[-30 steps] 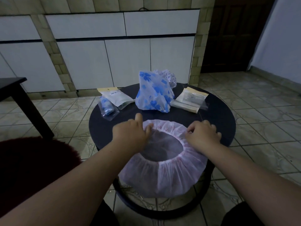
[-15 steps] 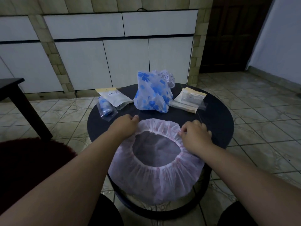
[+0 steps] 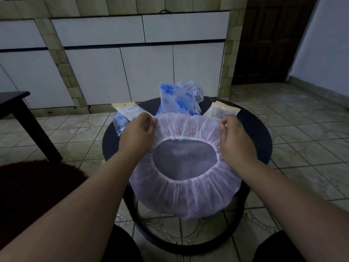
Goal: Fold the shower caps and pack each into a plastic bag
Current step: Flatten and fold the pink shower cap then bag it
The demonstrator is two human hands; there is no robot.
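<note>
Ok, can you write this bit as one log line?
step: fold | left hand: pinches far edge of white-and-pink gathered plastic shower cap | right hand: pinches same edge | cap: over round black table

Dim light. White cabinet doors and drawers [image 3: 120, 59] framed by pale tiled pillars fill the upper frame. A dark wooden door [image 3: 268, 40] stands upper right, beside a pale wall [image 3: 328, 50]. Patterned floor tiles [image 3: 306, 133] spread below. A round black table [image 3: 258, 133] sits centre; a dark side table [image 3: 17, 106] at left, a dark red rug [image 3: 34, 188] lower left

Shower caps: three [image 3: 186, 178] [image 3: 177, 100] [image 3: 196, 89]. Bag stacks: two [image 3: 130, 110] [image 3: 221, 111].
</note>
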